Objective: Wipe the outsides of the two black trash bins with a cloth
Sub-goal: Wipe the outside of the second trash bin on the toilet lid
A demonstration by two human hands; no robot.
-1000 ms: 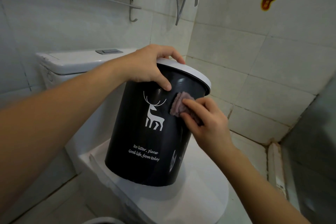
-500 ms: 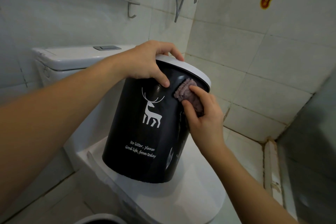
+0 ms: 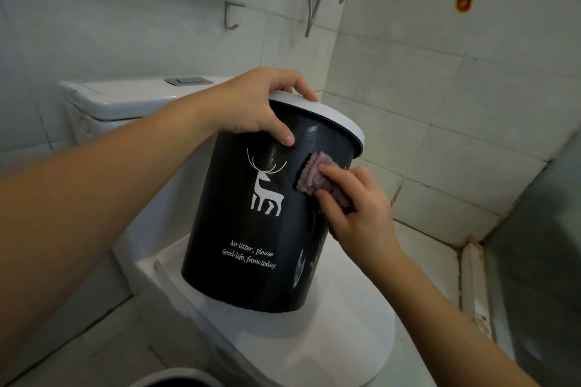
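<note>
Both bare forearms reach in toward the black trash bin [image 3: 251, 223]. The left hand [image 3: 261, 107] is clamped over the bin's top rim, fingers curled across it and thumb pressed down on the outer wall. The right hand [image 3: 358, 204] lies against the bin's side below the rim, fingers pinning a folded purple cloth [image 3: 314, 176] there.

Both forearms are bare to the frame edge; the hands [image 3: 254, 107] wear nothing
</note>
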